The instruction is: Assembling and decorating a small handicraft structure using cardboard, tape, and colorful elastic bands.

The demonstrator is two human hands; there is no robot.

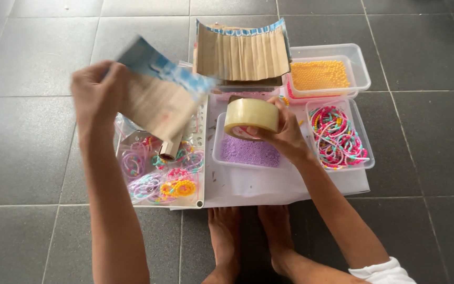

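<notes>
My left hand (98, 92) holds up a piece of brown cardboard with a blue printed edge (158, 94), blurred with motion, above a clear bag of colourful bead bracelets (158, 173). My right hand (285, 134) grips a roll of clear packing tape (251, 117) over a clear tub of purple beads (248, 152). A small cardboard tube (170, 149) pokes out under the held cardboard.
A folded brown cardboard stack (241, 52) stands at the back. Clear tubs hold yellow beads (319, 74) and multicoloured bracelets (337, 138). All sit on a white sheet (269, 186) over grey floor tiles. My bare feet (248, 236) are just below.
</notes>
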